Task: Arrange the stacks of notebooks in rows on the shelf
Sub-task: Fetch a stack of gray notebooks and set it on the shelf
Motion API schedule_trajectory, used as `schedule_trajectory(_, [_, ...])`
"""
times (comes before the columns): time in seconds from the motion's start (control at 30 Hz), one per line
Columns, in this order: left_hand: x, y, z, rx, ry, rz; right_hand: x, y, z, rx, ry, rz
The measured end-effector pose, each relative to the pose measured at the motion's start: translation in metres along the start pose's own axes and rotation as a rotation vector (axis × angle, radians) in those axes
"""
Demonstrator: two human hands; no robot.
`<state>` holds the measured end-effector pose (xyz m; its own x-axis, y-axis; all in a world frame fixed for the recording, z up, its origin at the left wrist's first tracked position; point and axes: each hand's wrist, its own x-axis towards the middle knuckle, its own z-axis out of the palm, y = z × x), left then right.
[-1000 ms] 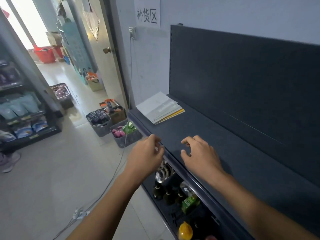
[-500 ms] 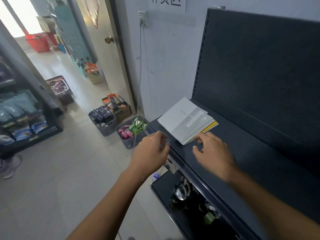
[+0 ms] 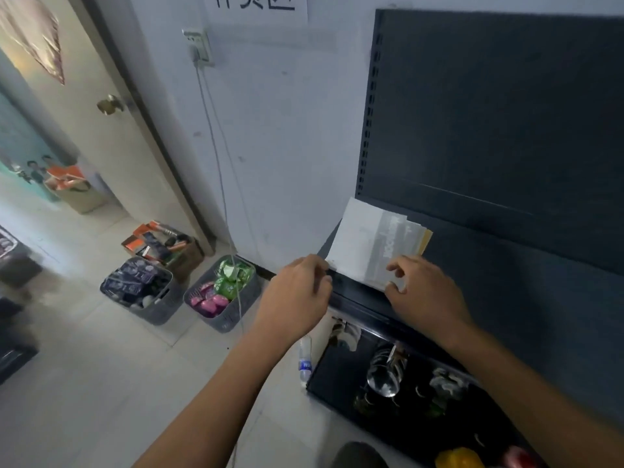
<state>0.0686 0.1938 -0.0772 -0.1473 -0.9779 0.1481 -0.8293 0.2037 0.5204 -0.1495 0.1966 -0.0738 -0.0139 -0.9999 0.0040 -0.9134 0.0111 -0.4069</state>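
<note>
The long dark grey metal shelf board ran in front of a dark back panel. Directly on it, at its left end beside the wall, lay a stack of thin white-covered notebooks, a little fanned out, with a yellow edge showing at the right side. Below was a black lower shelf with glassware, too blurred to tell more. On the pale tiled floor stood a grey plastic basket of dark packets, just beside it a grey plastic basket of green and pink packets, a brown cardboard box behind them, and a small clear plastic bottle near the lower shelf.
</note>
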Motion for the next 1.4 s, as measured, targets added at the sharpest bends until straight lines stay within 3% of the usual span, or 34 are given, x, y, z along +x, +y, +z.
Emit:
schedule_trajectory(0.27, [0.054,-0.014,-0.002,-0.061,-0.01,0.117,0.016,-0.006,0.005,0.042,0.102,0.143])
schedule_trajectory(0.57, [0.13,-0.018,0.035,0.015,-0.122,0.072,0.044,0.019,0.006,0.058,0.178,0.322])
schedule_trajectory(0.83, [0.16,-0.021,0.054,0.113,-0.207,0.08,0.066,0.029,0.019,0.074,0.094,0.461])
schedule_trajectory(1.4, [0.184,-0.027,0.074,0.051,-0.347,0.108,0.088,0.018,0.047,0.134,0.075,0.621])
